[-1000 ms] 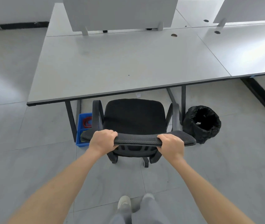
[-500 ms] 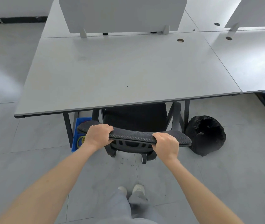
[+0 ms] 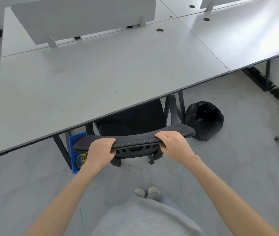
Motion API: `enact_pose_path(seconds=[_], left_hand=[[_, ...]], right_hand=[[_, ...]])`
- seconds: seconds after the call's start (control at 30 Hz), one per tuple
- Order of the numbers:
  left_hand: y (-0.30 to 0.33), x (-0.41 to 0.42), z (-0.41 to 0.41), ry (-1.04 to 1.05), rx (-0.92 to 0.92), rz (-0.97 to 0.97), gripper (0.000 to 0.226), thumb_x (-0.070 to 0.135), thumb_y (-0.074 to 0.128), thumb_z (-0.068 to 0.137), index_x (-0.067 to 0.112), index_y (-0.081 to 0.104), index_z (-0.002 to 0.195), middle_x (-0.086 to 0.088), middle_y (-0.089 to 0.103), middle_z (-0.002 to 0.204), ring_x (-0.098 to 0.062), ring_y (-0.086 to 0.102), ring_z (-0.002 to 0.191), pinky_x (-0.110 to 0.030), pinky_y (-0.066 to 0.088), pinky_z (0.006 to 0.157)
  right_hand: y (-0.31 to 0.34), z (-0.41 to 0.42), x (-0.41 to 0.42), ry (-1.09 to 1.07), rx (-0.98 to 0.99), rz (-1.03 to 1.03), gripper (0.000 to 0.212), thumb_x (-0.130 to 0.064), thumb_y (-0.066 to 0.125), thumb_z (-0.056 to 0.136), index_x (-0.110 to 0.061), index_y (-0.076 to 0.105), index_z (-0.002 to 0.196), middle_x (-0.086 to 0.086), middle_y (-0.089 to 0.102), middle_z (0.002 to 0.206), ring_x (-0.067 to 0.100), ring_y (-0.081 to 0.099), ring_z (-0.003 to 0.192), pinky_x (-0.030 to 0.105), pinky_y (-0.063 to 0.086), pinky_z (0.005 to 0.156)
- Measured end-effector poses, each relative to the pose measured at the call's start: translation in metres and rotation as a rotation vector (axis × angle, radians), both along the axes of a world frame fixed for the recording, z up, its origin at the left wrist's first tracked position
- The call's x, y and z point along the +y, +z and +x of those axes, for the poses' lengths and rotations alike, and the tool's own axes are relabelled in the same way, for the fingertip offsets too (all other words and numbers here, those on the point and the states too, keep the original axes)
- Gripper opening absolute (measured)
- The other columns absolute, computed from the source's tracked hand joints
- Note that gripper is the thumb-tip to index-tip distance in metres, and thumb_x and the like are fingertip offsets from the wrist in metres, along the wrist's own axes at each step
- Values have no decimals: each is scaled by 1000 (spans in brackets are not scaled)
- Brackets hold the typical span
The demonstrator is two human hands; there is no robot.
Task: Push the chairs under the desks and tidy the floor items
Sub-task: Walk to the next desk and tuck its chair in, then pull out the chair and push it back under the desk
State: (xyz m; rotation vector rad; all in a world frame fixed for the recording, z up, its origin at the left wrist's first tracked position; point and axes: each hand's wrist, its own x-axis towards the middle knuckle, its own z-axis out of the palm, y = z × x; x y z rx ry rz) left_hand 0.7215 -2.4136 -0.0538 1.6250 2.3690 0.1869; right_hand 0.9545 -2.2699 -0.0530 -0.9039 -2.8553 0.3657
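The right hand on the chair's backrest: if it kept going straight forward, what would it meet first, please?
Probably the front edge of the grey rectangular desk top. The right hand grips the black mesh chair backrest and points toward it, across the black seat; depth and height are unclear.

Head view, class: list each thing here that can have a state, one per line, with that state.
Chair: upright, seat partly under the desk, backrest still outside.
Left hand: grips the backrest top.
Right hand: grips the backrest top.
Desk: top bare.
Black bin: on the floor beside the chair, lined, tilted toward the camera.
Blue tray: on the floor by the desk leg, holds yellow bands.
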Motion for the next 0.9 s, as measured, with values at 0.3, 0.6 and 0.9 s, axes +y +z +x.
enact_pose_path(seconds=[0.3,0.6,0.9], left_hand=[[41,-21,63,20,-634,299,33,1,58,85,12,62,115,8,64,113,5,56,107,-11,42,94],[5,2,153,-378,-992,-164,27,8,50,92,12,60,116,17,69,98,3,62,91,-6,44,78],[8,62,350,-940,-980,-387,26,20,44,90,36,56,107,24,69,94,-3,65,90,-19,49,82]], right_hand=[[2,40,-81,-460,412,-378,44,-22,36,87,-9,55,125,1,55,130,5,43,123,5,23,104],[-20,123,-229,-1289,726,-665,36,-16,47,85,-28,57,117,-25,57,112,-14,53,103,5,39,90],[-46,197,-341,-2028,1150,-575,32,6,53,87,-18,62,108,-19,66,103,-12,60,93,-1,41,76]])
